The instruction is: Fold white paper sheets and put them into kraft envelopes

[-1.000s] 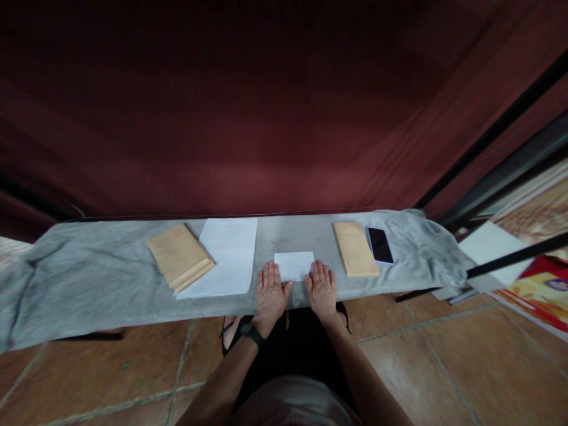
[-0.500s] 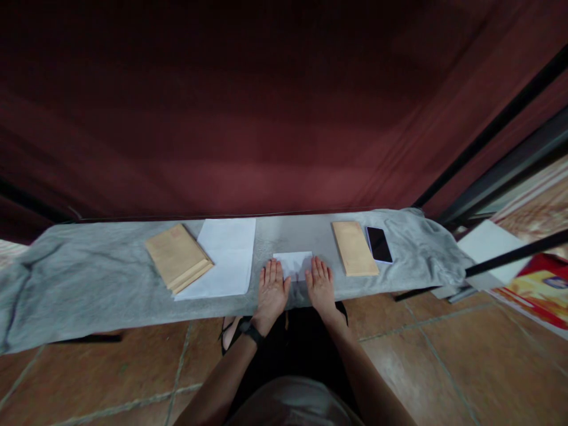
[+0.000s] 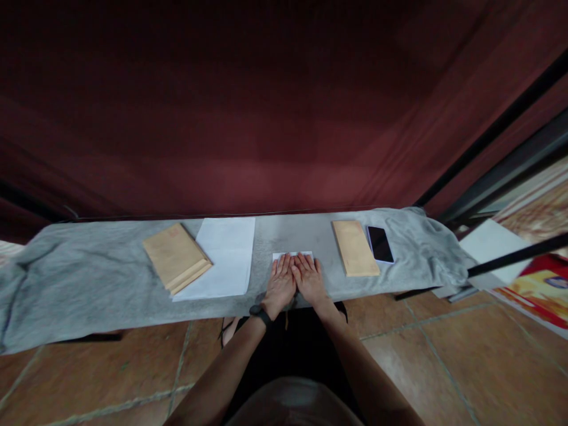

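Note:
A small folded white paper lies on the grey cloth that covers a long narrow table. My left hand and my right hand lie flat on the paper, side by side and touching, fingers stretched forward. They cover most of it; only its far edge shows. A black band is on my left wrist. A stack of white sheets lies left of my hands. A pile of brown envelopes partly overlaps those sheets. Right of my hands a single brown envelope lies on the cloth.
A black phone lies beside the right envelope. A dark red curtain hangs close behind the table. To the right stand black metal bars, white sheets and a colourful printed banner on the tiled floor.
Both hands slid forward and inward onto the folded paper. They were apart at its near corners; now they lie together and cover most of it.

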Available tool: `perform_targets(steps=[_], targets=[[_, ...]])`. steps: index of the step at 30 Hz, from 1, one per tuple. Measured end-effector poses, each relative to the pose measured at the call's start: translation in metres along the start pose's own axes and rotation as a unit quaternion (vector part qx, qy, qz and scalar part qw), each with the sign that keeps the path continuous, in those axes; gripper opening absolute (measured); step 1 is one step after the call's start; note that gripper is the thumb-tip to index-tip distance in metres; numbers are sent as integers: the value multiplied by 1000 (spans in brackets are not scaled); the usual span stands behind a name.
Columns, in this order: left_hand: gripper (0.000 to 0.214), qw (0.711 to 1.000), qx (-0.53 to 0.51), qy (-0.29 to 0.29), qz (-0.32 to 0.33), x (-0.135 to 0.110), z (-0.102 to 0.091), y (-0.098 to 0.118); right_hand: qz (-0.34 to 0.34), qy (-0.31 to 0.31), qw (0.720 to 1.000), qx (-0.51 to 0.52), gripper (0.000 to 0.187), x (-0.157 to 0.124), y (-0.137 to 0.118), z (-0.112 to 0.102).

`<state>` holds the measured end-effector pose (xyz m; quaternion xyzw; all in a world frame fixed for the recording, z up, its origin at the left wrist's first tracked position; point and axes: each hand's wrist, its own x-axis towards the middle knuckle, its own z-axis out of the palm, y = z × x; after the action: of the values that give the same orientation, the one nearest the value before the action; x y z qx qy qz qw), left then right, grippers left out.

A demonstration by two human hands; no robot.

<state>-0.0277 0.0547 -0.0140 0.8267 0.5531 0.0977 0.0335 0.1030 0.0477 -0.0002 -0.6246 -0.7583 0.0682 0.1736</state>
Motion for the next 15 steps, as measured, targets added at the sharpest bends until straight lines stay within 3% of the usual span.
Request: perform_targets(steps=[15], targets=[[59,997,14,-4,-79,7,-6,-2,36,40,997,-53,52,3,5,10]])
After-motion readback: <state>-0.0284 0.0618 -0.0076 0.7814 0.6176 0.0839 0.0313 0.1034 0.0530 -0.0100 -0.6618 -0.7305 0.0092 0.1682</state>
